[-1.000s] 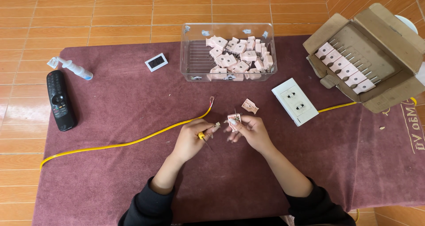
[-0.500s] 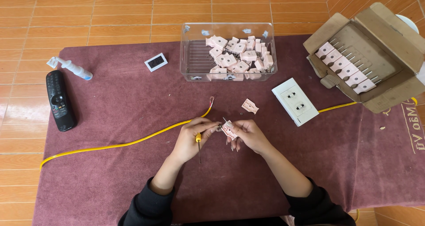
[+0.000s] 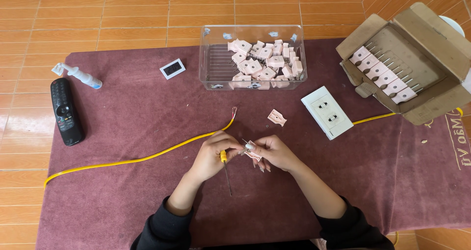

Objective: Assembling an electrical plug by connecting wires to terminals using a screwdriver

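Note:
My left hand point(image 3: 212, 154) grips a small screwdriver point(image 3: 225, 169) with a yellow handle; its thin shaft points down toward me. My right hand point(image 3: 274, 152) pinches a small pink plastic socket part point(image 3: 252, 153) close against the left hand. Both hands hover over the maroon cloth point(image 3: 127, 132) near the table's front. A yellow cable point(image 3: 142, 158) with a bared tip runs just past the left hand. Another loose pink part point(image 3: 276, 117) lies a little beyond the hands.
A clear plastic bin point(image 3: 211, 68) of several pink parts stands at the back. A white double wall socket point(image 3: 327, 112) lies to the right, with an open cardboard box point(image 3: 431, 103) of pink parts beyond it. At left lie a black remote point(image 3: 65, 111), a small spray bottle point(image 3: 78, 76) and a small display point(image 3: 172, 68).
Both hands have drawn a little closer to me. The pink part in the right hand has turned and dropped lower, and the screwdriver shaft now points down toward me.

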